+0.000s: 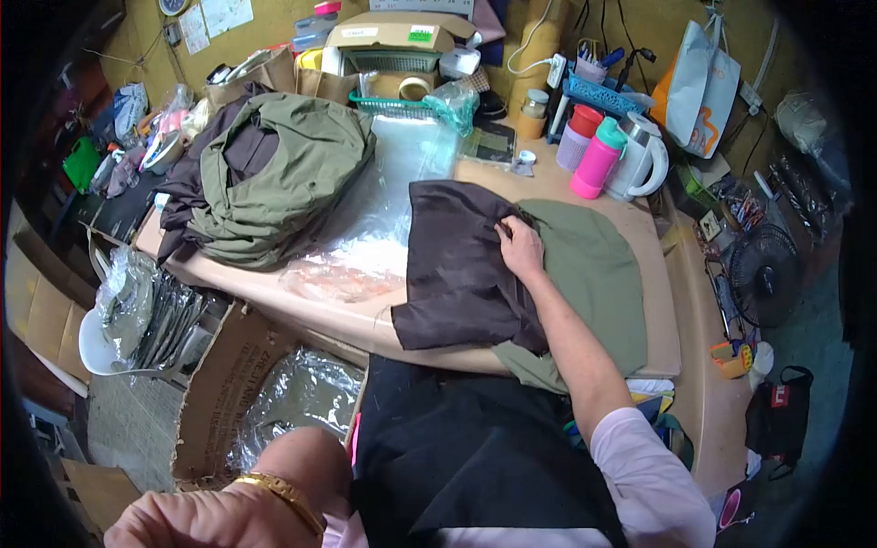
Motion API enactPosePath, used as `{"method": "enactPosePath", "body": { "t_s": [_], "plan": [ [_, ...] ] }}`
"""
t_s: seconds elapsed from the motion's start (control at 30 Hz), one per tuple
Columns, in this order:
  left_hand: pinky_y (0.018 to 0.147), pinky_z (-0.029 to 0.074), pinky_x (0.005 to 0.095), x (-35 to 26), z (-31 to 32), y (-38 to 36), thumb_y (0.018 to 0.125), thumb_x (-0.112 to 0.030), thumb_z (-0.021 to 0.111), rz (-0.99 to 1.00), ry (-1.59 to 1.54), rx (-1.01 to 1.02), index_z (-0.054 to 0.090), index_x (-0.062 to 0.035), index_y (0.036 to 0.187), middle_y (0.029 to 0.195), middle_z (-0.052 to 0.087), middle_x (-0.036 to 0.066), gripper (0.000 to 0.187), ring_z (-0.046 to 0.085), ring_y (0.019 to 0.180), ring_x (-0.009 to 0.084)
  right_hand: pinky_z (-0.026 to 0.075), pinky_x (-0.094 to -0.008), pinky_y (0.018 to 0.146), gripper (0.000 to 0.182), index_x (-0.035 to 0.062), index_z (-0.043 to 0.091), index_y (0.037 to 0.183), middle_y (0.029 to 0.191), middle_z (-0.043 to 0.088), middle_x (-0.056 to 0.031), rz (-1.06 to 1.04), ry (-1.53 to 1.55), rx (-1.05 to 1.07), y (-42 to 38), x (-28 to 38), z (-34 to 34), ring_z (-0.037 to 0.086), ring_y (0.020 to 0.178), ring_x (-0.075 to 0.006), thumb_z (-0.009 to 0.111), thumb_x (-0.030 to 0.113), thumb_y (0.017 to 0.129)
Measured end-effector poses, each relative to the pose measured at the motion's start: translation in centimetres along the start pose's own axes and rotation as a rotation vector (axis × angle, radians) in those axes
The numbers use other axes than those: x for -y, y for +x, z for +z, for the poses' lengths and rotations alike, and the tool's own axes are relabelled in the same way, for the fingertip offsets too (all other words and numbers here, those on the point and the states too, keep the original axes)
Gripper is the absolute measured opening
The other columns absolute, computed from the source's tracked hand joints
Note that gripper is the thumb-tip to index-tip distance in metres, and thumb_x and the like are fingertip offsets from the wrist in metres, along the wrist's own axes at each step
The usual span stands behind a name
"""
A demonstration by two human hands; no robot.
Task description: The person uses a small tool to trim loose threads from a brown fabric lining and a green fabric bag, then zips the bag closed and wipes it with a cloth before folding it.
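Note:
On the table lies a dark brown cloth (457, 265), its right part over an olive green cloth (594, 265). My right hand (522, 247) rests at the brown cloth's upper right, fingers bent and pressed together on the fabric; whether they grip it is hard to tell. My left hand (160, 521) is at the lower left edge of the view, near the camera, with a gold watch or bracelet (283, 498) at the wrist. Its fingers are mostly cut off by the frame.
A pile of olive and brown garments (283, 183) lies at the table's left, beside clear plastic bags (393, 201). Behind stand a pink bottle (598, 164), a kettle (637, 160) and baskets. Below are a cardboard box (215, 402) and a white tub (96, 342).

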State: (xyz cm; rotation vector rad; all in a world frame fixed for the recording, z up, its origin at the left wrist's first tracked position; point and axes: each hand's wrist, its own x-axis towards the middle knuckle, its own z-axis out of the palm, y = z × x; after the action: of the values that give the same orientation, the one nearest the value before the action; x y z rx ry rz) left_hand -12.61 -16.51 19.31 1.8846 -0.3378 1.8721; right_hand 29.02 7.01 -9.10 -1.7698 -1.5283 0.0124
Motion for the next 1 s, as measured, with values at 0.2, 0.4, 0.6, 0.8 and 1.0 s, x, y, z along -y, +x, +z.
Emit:
{"method": "enactPosePath", "body": {
  "t_s": [0.2, 0.4, 0.6, 0.8, 1.0],
  "plan": [
    [0.078, 0.049, 0.0257, 0.0, 0.8, -0.5, 0.101, -0.019, 0.053, -0.001, 0.002, -0.039, 0.063, -0.0111, 0.117, 0.106, 0.061, 0.004, 0.02, 0.055, 0.091, 0.0143, 0.05, -0.0473, 0.076, 0.02, 0.0051, 0.066, 0.1, 0.094, 0.069, -0.0173, -0.004, 0.015, 0.005, 0.3, -0.1, 0.4, 0.066, 0.089, -0.0384, 0.065, 0.024, 0.093],
    [0.079, 0.047, 0.0287, 0.4, 2.2, -0.9, 0.101, -0.02, 0.053, 0.074, -0.018, -0.094, 0.06, -0.0059, 0.106, 0.098, 0.056, 0.007, 0.017, 0.052, 0.089, 0.0168, 0.05, -0.0485, 0.077, 0.018, 0.005, 0.065, 0.1, 0.098, 0.068, -0.0174, 0.003, -0.011, 0.028, 0.5, -0.1, 0.2, 0.065, 0.093, -0.0396, 0.064, 0.022, 0.093],
    [0.079, 0.045, 0.0318, 2.5, 4.8, -0.8, 0.1, -0.022, 0.053, 0.347, 0.014, -0.248, 0.056, -0.0008, 0.095, 0.091, 0.05, 0.01, 0.022, 0.049, 0.088, 0.0193, 0.051, -0.0452, 0.078, 0.023, 0.0074, 0.068, 0.1, 0.093, 0.07, -0.018, -0.069, -0.045, -0.017, 0.5, -1.4, 1.2, 0.066, 0.091, -0.0384, 0.064, 0.029, 0.094],
    [0.08, 0.048, 0.0361, 10.8, 4.2, -6.6, 0.083, -0.027, 0.075, -0.086, 0.968, -0.2, 0.054, 0.0013, 0.111, 0.106, 0.058, 0.016, 0.045, 0.056, 0.093, 0.0282, 0.047, -0.0462, 0.093, 0.021, 0.0076, 0.07, 0.108, 0.117, 0.066, -0.0172, -0.032, 0.019, 0.329, 0.6, 3.8, -3.9, 0.062, 0.11, -0.0379, 0.059, 0.021, 0.097],
    [0.083, 0.04, 0.0425, 18.3, 2.6, -24.3, 0.078, -0.015, 0.075, -0.875, 1.034, 0.543, 0.073, -0.0126, 0.094, 0.081, 0.063, 0.004, 0.016, 0.061, 0.087, 0.0257, 0.037, -0.045, 0.11, 0.036, 0.0122, 0.061, 0.13, 0.144, 0.052, -0.0181, -0.305, -0.059, 0.434, -4.0, 3.3, -2.4, 0.046, 0.136, -0.0355, 0.057, 0.01, 0.095]
  ]
}}
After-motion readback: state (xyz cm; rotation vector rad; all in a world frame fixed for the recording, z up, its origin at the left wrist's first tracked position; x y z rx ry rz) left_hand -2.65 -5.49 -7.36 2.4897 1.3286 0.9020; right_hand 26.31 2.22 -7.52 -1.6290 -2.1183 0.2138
